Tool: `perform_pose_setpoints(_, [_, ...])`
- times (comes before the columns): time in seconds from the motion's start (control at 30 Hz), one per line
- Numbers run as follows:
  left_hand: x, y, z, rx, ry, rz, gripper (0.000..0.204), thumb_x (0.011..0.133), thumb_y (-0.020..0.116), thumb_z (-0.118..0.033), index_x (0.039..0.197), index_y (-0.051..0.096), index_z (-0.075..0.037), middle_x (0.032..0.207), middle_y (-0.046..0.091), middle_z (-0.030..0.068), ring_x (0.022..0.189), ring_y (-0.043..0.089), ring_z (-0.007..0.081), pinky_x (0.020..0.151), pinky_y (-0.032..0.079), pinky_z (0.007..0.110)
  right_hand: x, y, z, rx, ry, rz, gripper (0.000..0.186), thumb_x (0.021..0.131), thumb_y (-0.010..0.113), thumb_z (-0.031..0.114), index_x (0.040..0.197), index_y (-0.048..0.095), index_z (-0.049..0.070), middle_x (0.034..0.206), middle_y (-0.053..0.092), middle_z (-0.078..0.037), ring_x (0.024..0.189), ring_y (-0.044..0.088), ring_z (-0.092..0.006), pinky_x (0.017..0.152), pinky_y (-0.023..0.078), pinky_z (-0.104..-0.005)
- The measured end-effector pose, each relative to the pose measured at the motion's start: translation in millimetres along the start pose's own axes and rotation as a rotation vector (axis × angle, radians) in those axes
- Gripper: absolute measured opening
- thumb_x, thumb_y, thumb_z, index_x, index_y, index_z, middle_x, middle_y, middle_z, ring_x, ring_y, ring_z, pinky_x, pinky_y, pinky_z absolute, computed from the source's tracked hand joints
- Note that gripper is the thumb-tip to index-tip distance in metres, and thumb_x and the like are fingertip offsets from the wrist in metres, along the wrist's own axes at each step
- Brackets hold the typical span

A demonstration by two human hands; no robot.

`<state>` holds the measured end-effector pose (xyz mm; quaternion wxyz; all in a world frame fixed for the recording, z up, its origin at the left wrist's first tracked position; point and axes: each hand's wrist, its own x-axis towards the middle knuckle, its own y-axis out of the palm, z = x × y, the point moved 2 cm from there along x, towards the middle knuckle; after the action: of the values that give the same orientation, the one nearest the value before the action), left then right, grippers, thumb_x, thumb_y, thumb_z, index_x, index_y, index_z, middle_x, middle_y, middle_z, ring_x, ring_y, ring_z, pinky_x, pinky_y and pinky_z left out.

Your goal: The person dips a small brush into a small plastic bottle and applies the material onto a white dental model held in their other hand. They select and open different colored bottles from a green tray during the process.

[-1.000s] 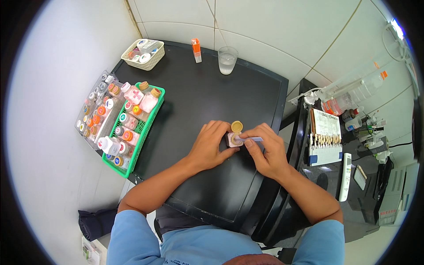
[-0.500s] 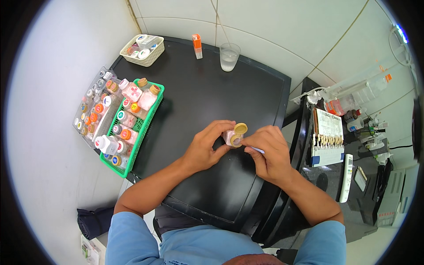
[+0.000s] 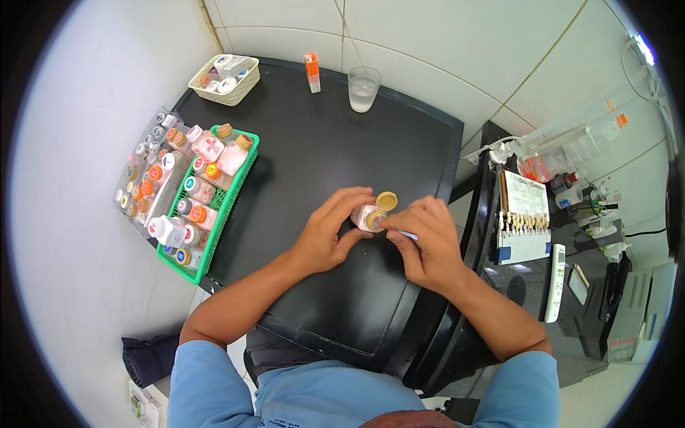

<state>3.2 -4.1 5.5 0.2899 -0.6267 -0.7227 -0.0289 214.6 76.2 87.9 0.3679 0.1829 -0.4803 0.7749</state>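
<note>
My left hand (image 3: 330, 230) is closed round a small clear jar (image 3: 362, 217) with pinkish contents, held tilted over the black table. Its gold flip-top lid (image 3: 387, 201) stands open, and the jar's mouth faces my right hand (image 3: 431, 242). Between the thumb and fingers of that hand is a thin, pale lilac stick-like tool (image 3: 408, 235). The tool's far end is at the jar's mouth, mostly hidden by my fingers, so I cannot tell how deep it reaches.
A green basket (image 3: 232, 207) of capped jars stands left, beside a clear rack (image 3: 121, 192) of small bottles. Behind are a cream basket (image 3: 246, 88), an orange-and-white box (image 3: 312, 71) and a cup (image 3: 364, 91). Rightward lie a tooth shade guide (image 3: 524, 221) and a remote control (image 3: 555, 284).
The whole view has shifted slightly. Both hands, with the jar and the tool, have moved a little away from me; the grips are the same.
</note>
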Motion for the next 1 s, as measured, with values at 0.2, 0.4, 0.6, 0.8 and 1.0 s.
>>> perform_pose_setpoints(0.2, [0,1,1,0.018,0.006,-0.002,0.059,0.092,0.090,0.000,0.145,0.066,-0.003,0.148,0.070,0.0203,0.134,0.072,0.0384,0.110,0.060,0.044,-2,3,0,-0.002,0.008,0.038,0.018,0.093,0.084,0.006,0.111,0.082,0.008,0.094,0.075,-0.004,0.089,0.065,-0.0281,0.083,0.045,-0.0414])
perform_pose_setpoints(0.4, [1,1,3,0.058,0.026,-0.027,0.058,0.092,0.091,-0.001,0.143,0.065,-0.001,0.143,0.072,0.0186,0.129,0.074,0.0335,0.107,0.061,0.042,-4,6,-4,0.009,0.011,0.044,0.019,0.093,0.085,0.007,0.111,0.081,0.005,0.094,0.075,-0.006,0.087,0.065,-0.0290,0.081,0.047,-0.0414])
perform_pose_setpoints(0.6, [-1,1,5,0.036,-0.027,-0.037,0.059,0.090,0.096,-0.009,0.138,0.063,-0.001,0.145,0.073,0.0186,0.125,0.076,0.0342,0.104,0.062,0.041,-1,-5,6,-0.002,-0.092,-0.016,0.017,0.093,0.084,0.008,0.109,0.082,0.002,0.094,0.076,-0.009,0.086,0.065,-0.0294,0.080,0.048,-0.0409])
perform_pose_setpoints(0.8, [-12,7,15,-0.035,0.004,-0.031,0.065,0.093,0.097,-0.011,0.140,0.053,-0.001,0.146,0.071,0.0203,0.124,0.076,0.0309,0.107,0.062,0.042,-1,4,4,-0.072,-0.043,0.017,0.019,0.094,0.084,0.008,0.113,0.081,0.007,0.095,0.076,-0.005,0.086,0.065,-0.0275,0.083,0.046,-0.0415])
perform_pose_setpoints(1.0, [-9,8,3,-0.028,-0.039,-0.015,0.074,0.086,0.102,-0.015,0.144,0.058,-0.004,0.135,0.071,0.0174,0.118,0.076,0.0332,0.100,0.062,0.044,-3,2,5,0.052,0.057,0.017,0.014,0.098,0.081,0.006,0.112,0.082,0.006,0.093,0.075,-0.005,0.085,0.063,-0.0278,0.082,0.045,-0.0404])
